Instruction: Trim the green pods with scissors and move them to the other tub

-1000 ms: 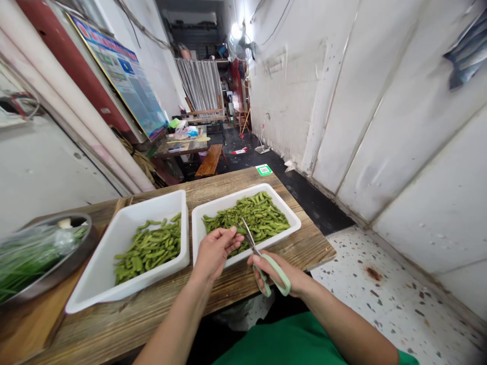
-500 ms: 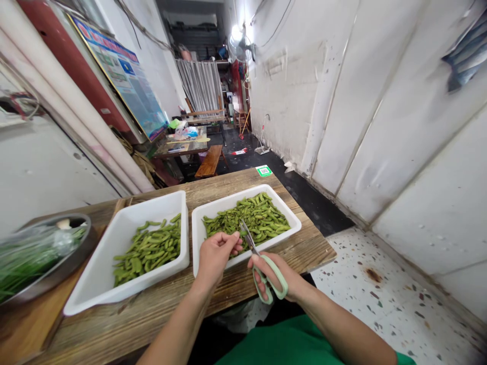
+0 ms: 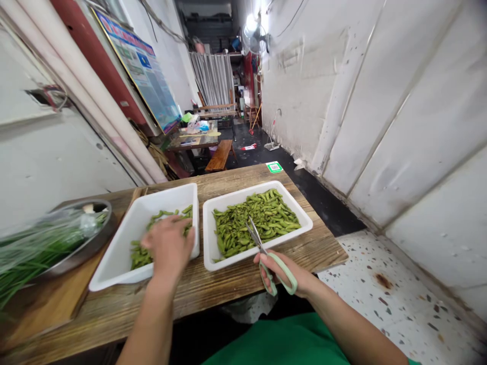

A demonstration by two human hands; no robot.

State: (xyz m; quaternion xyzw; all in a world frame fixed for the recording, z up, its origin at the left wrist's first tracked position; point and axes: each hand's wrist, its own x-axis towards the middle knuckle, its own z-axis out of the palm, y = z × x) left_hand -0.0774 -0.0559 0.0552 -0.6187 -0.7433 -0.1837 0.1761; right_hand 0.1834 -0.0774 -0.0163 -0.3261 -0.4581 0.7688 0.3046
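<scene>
The mint-handled scissors [image 3: 261, 247] stand slightly parted over curved green pods [image 3: 268, 215].

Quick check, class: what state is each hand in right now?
Left hand: blurred over the left tray; cannot tell whether open or holding anything.
Right hand: closed, holding the scissors.

Worn on the head, looking forward and down over the left hand [image 3: 168, 246] and right hand [image 3: 293, 267]. Set close above the counter [image 3: 213, 284], taking in both trays [image 3: 207, 253], yet reaching far along the room to the curtain [image 3: 213, 78].
</scene>
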